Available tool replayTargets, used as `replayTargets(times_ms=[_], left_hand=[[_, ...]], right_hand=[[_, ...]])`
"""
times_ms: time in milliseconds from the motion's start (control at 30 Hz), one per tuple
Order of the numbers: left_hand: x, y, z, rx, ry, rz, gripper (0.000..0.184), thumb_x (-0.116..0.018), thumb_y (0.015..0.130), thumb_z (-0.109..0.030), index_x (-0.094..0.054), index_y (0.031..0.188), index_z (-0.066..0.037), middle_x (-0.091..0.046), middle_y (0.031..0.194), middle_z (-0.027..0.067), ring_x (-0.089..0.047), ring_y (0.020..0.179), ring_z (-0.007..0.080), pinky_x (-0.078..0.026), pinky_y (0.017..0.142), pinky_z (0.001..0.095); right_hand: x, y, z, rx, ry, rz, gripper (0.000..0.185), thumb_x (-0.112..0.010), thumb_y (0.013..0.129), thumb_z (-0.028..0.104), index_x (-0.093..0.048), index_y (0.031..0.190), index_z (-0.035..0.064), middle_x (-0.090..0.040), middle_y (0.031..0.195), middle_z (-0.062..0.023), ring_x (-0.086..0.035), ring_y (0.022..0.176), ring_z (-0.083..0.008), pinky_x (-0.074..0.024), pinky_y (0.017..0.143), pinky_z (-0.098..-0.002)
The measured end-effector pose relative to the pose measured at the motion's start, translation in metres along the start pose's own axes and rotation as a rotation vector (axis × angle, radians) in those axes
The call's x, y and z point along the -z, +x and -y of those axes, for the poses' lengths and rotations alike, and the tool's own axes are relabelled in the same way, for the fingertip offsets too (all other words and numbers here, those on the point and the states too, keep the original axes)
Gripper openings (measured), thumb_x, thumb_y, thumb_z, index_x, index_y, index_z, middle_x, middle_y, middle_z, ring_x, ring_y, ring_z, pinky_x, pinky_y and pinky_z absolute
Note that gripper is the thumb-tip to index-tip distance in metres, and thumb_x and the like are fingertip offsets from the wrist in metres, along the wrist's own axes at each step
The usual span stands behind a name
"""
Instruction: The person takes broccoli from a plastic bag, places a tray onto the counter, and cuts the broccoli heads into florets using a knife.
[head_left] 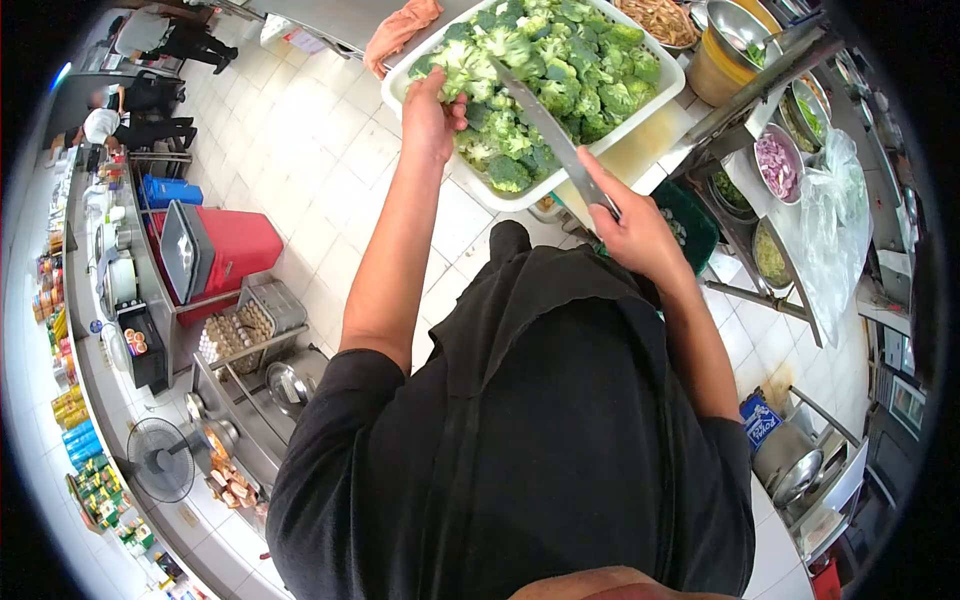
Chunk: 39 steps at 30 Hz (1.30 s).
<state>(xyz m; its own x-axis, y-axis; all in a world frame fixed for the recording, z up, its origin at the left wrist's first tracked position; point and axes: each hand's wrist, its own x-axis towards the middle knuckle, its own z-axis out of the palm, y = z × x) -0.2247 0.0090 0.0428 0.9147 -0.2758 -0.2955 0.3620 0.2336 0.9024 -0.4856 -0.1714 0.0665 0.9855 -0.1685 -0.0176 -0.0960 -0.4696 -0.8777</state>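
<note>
A white rectangular tub (520, 198) heaped with cut broccoli (590, 70) stands at the top centre. Over its left side, my left hand (431, 117) has its fingers curled round a broccoli piece (465, 66). My right hand (637, 222) grips the handle of a large knife (548, 125), whose blade reaches up and left across the broccoli, its tip near the piece in my left hand. The cutting board (650, 150) lies beside the tub, under the knife's side. An orange cloth (402, 32) hangs by the tub's left corner.
Bowls of chopped red onion (778, 165) and greens sit on a shelf at right, beside a clear plastic bag (835, 230). A green crate (690, 228) is below the board. A red bin (240, 246) and egg trays (235, 335) are at left; people stand at the far upper left.
</note>
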Motion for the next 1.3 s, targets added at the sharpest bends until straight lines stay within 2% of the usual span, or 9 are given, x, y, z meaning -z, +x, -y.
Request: replayTargets(times_ms=[67,133,233,433,633,933,1133,1233,1300], left_hand=[[0.004,-0.004,-0.009,-0.062,0.123,0.016,0.028,-0.056,0.106,-0.032,-0.054,0.118,-0.007,-0.064,0.09,0.01,-0.056,0.065,0.0152,-0.041,0.051,0.0291],[0.005,-0.007,-0.016,-0.085,0.221,-0.023,0.026,-0.058,0.105,-0.031,-0.055,0.114,-0.007,-0.064,0.088,0.009,-0.055,0.063,0.014,-0.042,0.051,0.0292],[0.018,-0.004,-0.018,-0.1,0.283,-0.002,0.023,-0.06,0.104,-0.03,-0.056,0.107,-0.007,-0.064,0.083,0.0081,-0.053,0.06,0.0121,-0.041,0.051,0.0287],[0.02,-0.012,-0.02,-0.078,0.308,0.022,0.023,-0.06,0.104,-0.03,-0.056,0.105,-0.008,-0.062,0.081,0.0064,-0.051,0.06,0.0112,-0.04,0.05,0.0276],[0.025,-0.015,-0.016,-0.123,0.323,0.012,0.022,-0.061,0.104,-0.028,-0.058,0.109,-0.007,-0.063,0.082,0.0064,-0.049,0.058,0.0108,-0.038,0.048,0.0277],[0.035,-0.009,-0.011,-0.125,0.354,0.01,0.024,-0.061,0.104,-0.03,-0.059,0.111,-0.007,-0.063,0.079,0.0063,-0.048,0.056,0.0105,-0.035,0.046,0.0274],[0.031,-0.005,-0.01,-0.097,0.334,-0.04,0.029,-0.059,0.105,-0.035,-0.06,0.113,-0.007,-0.066,0.093,0.0071,-0.056,0.069,0.012,-0.044,0.053,0.0283],[0.03,-0.005,-0.01,-0.136,0.436,-0.096,0.033,-0.059,0.105,-0.037,-0.062,0.118,-0.006,-0.066,0.101,0.0065,-0.061,0.082,0.0137,-0.049,0.059,0.0293],[0.031,-0.001,-0.009,-0.197,0.49,-0.117,0.037,-0.059,0.105,-0.037,-0.062,0.124,-0.006,-0.065,0.103,0.0062,-0.062,0.087,0.0146,-0.052,0.062,0.0299]], right_hand=[[0.011,-0.011,0.013,-0.064,-0.048,0.013,0.071,-0.054,0.094,0.007,-0.042,0.16,0.0305,-0.069,0.124,-0.0271,-0.071,0.088,-0.0359,-0.055,0.083,-0.0382],[0.014,-0.014,0.023,-0.136,-0.133,0.061,0.07,-0.053,0.095,0.007,-0.042,0.16,0.0306,-0.072,0.117,-0.026,-0.07,0.086,-0.0408,-0.056,0.082,-0.043],[0.0,-0.012,0.017,-0.002,-0.282,0.043,0.071,-0.053,0.095,0.008,-0.04,0.16,0.0326,-0.072,0.099,-0.0237,-0.068,0.083,-0.0451,-0.055,0.078,-0.0509],[-0.009,0.001,0.033,0.002,-0.559,0.064,0.076,-0.056,0.095,0.008,-0.037,0.161,0.0389,-0.065,0.079,-0.0205,-0.066,0.072,-0.0418,-0.0534,0.07,-0.0534],[-0.012,0.007,0.04,-0.009,-0.641,0.096,0.079,-0.052,0.092,0.005,-0.037,0.161,0.0393,-0.067,0.084,-0.0253,-0.069,0.077,-0.0449,-0.0551,0.075,-0.0557],[-0.022,0.034,0.025,0.004,-0.51,0.106,0.076,-0.052,0.094,0.006,-0.037,0.161,0.0382,-0.067,0.078,-0.0235,-0.068,0.078,-0.045,-0.0549,0.075,-0.053],[-0.018,0.023,0.003,-0.095,0.174,0.165,0.07,-0.054,0.098,0.007,-0.04,0.162,0.0318,-0.075,0.107,-0.0196,-0.063,0.069,-0.0226,-0.0545,0.074,-0.0346],[-0.01,0.012,0.006,-0.161,0.285,0.102,0.071,-0.053,0.097,0.003,-0.041,0.162,0.0292,-0.073,0.12,-0.0147,-0.058,0.073,-0.0148,-0.0525,0.075,-0.0295],[0.003,0.009,0.018,-0.287,0.28,0.085,0.071,-0.052,0.097,0.003,-0.041,0.162,0.0291,-0.072,0.117,-0.0128,-0.059,0.075,-0.0145,-0.0526,0.075,-0.0288]])
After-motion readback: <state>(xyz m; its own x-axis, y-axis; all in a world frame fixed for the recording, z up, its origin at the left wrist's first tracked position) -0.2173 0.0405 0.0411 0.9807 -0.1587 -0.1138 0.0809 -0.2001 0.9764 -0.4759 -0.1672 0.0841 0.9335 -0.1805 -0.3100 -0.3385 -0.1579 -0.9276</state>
